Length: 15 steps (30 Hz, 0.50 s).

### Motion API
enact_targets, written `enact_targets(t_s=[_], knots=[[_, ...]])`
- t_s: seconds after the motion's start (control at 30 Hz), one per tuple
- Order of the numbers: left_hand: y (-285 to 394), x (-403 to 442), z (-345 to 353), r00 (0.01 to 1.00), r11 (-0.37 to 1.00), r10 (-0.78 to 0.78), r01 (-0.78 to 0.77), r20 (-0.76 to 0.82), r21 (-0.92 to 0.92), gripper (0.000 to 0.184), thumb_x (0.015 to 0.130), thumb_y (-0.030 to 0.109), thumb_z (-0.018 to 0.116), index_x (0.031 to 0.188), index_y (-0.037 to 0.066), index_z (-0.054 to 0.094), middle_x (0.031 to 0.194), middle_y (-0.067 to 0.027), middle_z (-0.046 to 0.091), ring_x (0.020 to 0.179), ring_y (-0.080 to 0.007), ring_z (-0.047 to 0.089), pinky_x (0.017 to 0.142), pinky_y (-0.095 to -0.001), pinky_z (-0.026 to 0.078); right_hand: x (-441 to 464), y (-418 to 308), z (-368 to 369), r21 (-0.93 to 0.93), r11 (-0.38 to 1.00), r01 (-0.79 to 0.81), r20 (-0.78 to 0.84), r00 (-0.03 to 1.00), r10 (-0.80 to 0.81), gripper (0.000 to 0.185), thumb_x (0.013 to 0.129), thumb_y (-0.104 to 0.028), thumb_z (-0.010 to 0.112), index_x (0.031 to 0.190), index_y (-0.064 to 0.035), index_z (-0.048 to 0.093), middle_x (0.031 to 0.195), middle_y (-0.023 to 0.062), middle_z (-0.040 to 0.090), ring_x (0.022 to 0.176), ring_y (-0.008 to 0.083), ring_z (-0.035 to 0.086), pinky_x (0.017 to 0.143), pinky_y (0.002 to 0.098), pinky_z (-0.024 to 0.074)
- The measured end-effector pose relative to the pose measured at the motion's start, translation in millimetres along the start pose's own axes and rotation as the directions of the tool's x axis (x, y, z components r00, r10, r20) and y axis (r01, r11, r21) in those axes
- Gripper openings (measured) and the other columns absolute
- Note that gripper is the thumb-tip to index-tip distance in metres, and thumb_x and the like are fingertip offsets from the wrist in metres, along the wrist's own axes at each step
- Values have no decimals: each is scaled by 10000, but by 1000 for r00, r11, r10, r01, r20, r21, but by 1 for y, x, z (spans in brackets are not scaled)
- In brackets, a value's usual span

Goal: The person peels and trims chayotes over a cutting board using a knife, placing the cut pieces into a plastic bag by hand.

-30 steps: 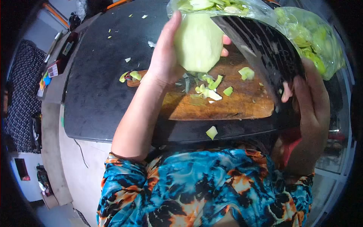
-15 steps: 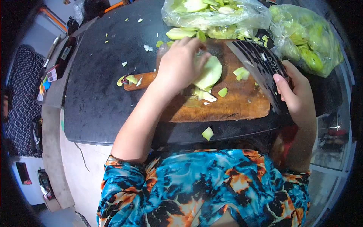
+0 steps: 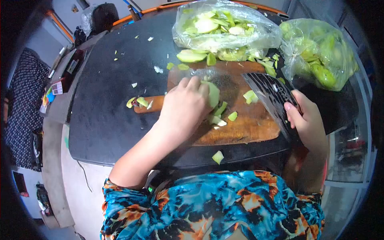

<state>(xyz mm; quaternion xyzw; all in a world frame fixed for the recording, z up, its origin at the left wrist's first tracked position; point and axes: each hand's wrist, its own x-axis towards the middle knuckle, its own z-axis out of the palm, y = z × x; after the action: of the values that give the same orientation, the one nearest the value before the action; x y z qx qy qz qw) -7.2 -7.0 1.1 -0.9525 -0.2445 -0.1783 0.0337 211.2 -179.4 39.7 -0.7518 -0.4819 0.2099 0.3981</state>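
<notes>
My left hand (image 3: pixel 187 102) is closed around a pale green, peeled piece of fruit (image 3: pixel 213 94) on the wooden cutting board (image 3: pixel 240 130). Its fingers curl over the top and hide much of the piece; the exact kind of fruit is unclear. In my right hand (image 3: pixel 306 120) is a broad dark cleaver (image 3: pixel 266 94), its wide blade tilted over the board's right side, apart from the fruit. Small green and whitish scraps (image 3: pixel 218 121) lie by my left hand, and another cut piece (image 3: pixel 251 97) rests near the blade.
Behind the board, an open clear plastic bag (image 3: pixel 224 28) holds many green pieces and peelings. To its right stands a plastic bag of whole green fruits (image 3: pixel 320 60). A green slice (image 3: pixel 192 55) and scattered bits lie on the black table (image 3: pixel 108 100).
My left hand has turned and closed over the fruit, which stands more on edge now. The cleaver is still in my right hand, and the whole view has tilted slightly upward.
</notes>
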Motion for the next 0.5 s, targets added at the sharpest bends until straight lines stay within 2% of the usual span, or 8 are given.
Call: enact_targets(t_s=[0.07, 0.17, 0.2, 0.27, 0.3, 0.33, 0.43, 0.5], knots=[[-12, -4, -5, 999, 999, -10, 11, 35, -51, 350, 668, 283, 728, 885, 73, 551, 881, -92, 546, 831, -291, 575, 687, -377, 503, -2, 2, -1, 18, 998, -68, 7, 998, 67, 158, 860, -98, 533, 974, 10, 552, 647, 34, 533, 541, 75, 471, 506, 245, 370], [-22, -4, -2, 978, 1000, 11, -12, -209, -2, 452, 643, 340, 752, 942, 79, 535, 916, -98, 561, 862, -305, 573, 698, -375, 500, -2, 6, -5, 96, 993, -71, 19, 997, 69, 157, 877, -112, 519, 990, -12, 559, 648, 9, 520, 544, 60, 481, 502, 214, 377], [-26, -6, -1, 986, 996, -80, 73, -144, -52, 566, 621, 375, 774, 1026, 74, 519, 923, -124, 596, 859, -321, 595, 694, -386, 501, -3, 6, -7, 209, 973, -102, 23, 995, 99, 158, 884, -116, 510, 997, -15, 554, 652, 7, 521, 547, 58, 488, 502, 206, 381], [-29, -5, -5, 970, 972, -215, 224, 114, -69, 579, 623, 375, 778, 1035, 59, 522, 899, -145, 611, 840, -330, 611, 684, -401, 501, -5, 3, -10, 423, 891, -165, 42, 986, 162, 159, 898, -123, 492, 1012, -23, 542, 659, 3, 523, 555, 55, 503, 501, 189, 389], [-29, -4, -7, 930, 952, -276, 299, 242, -64, 586, 624, 375, 780, 1039, 51, 524, 888, -155, 619, 830, -334, 619, 678, -408, 501, -5, 1, -11, 419, 897, -142, 36, 990, 139, 158, 903, -125, 486, 1016, -26, 536, 665, 7, 528, 557, 57, 510, 501, 185, 395], [-26, 0, -14, 923, 949, -276, 305, 268, -74, 563, 631, 337, 784, 1034, 39, 528, 859, -179, 627, 789, -350, 626, 659, -422, 501, -5, -4, -9, 414, 902, -122, 33, 992, 119, 157, 908, -127, 479, 1020, -29, 529, 671, 12, 534, 559, 58, 517, 500, 181, 401], [-26, 3, -8, 927, 881, -258, 342, 274, -328, 498, 672, 284, 776, 1018, 22, 532, 890, -164, 632, 809, -290, 642, 703, -368, 503, -5, -9, 3, 401, 910, -105, 58, 994, 88, 148, 910, -114, 468, 1015, -20, 515, 679, 24, 544, 562, 68, 533, 490, 188, 414], [-30, 6, 8, 930, 693, -268, 368, 252, -621, 487, 710, 250, 762, 1056, 1, 526, 919, -129, 629, 836, -225, 628, 751, -326, 488, -6, -10, 12, 372, 919, -131, 107, 989, 97, 155, 909, -100, 465, 1027, -11, 509, 684, 23, 546, 572, 68, 538, 486, 188, 411]])
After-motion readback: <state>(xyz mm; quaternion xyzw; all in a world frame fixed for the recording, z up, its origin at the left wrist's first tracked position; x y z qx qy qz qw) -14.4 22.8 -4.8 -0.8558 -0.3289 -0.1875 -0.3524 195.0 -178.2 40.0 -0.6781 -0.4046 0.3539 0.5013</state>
